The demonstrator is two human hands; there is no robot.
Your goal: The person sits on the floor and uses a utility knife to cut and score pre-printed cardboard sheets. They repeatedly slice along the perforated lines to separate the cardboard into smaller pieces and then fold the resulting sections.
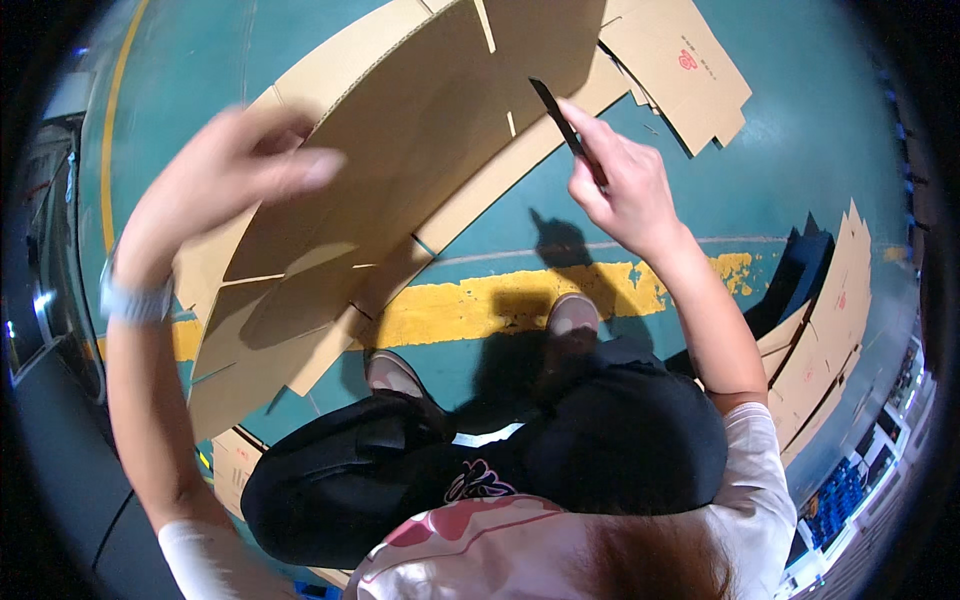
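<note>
A large brown cardboard sheet [430, 130] with slots and crease lines stands tilted in front of me, its cut edge curving up to the left. My left hand [235, 165] is at that edge, with the thumb over the near face. It is smeared by motion, and whether its fingers grip the sheet cannot be made out. To the right, my right hand [625, 185] is closed around a slim black utility knife [562, 120]. The knife's pointed tip is directed up and left, over the cardboard as seen from here; contact is not clear.
Flat printed cardboard [690, 75] lies on the green floor [800, 130] at far right. More cardboard pieces [825, 340] stand at the right. A worn yellow stripe [460, 310] crosses the floor by my shoes [573, 313]. Dark equipment [50, 430] stands at the left.
</note>
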